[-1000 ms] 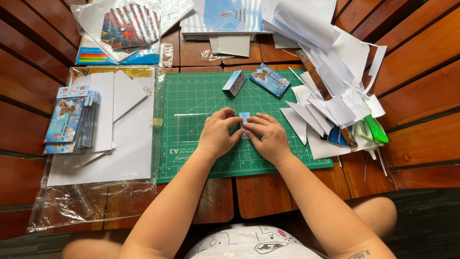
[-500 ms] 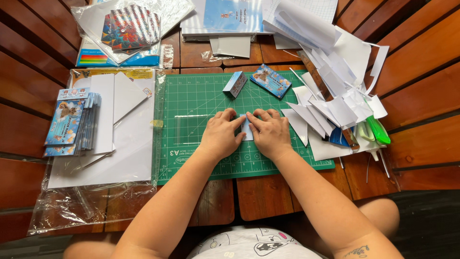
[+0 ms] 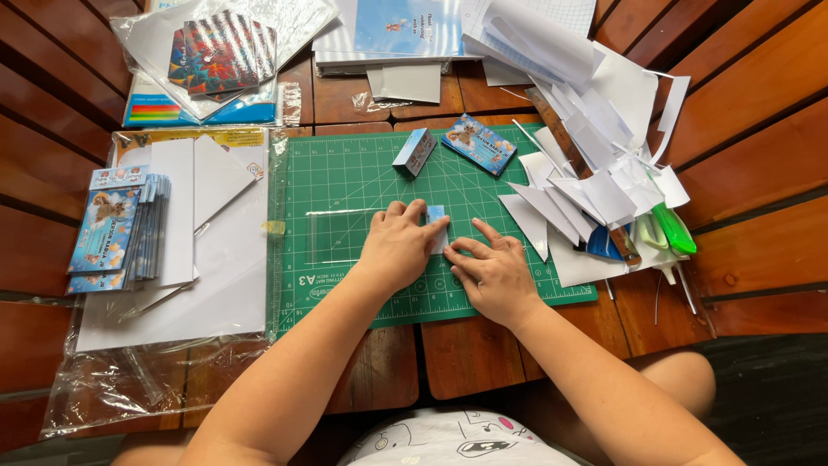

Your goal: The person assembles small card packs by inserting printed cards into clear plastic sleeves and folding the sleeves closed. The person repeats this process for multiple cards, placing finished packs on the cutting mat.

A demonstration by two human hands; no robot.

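**Hands part slightly over the small printed card**

Half a second ago both hands were bunched together over the piece; now the right hand (image 3: 496, 278) has slid back toward the person and flattened, fingers spread and pressing on the green cutting mat (image 3: 362, 177). The left hand (image 3: 398, 250) stays curled, its fingertips pinching the small blue-and-white card (image 3: 437, 226), which stands out between the two hands near the mat's middle. The card looks folded or creased there, so the work seems to have passed from gripping to pressing flat.

A clear plastic sleeve (image 3: 332, 237), glossy and nearly invisible, lies on the mat just beside the left hand. The mat is matte, gridded with pale lines. Above it rest a small folded box (image 3: 415, 151) and a flat printed card (image 3: 479, 143). Angular white paper offcuts (image 3: 595, 173) pile to the right, with green-handled scissors (image 3: 671, 229). A stack of blue cards (image 3: 116, 233) sits left on white sheets (image 3: 220, 276) over the slatted wooden table (image 3: 759, 112).
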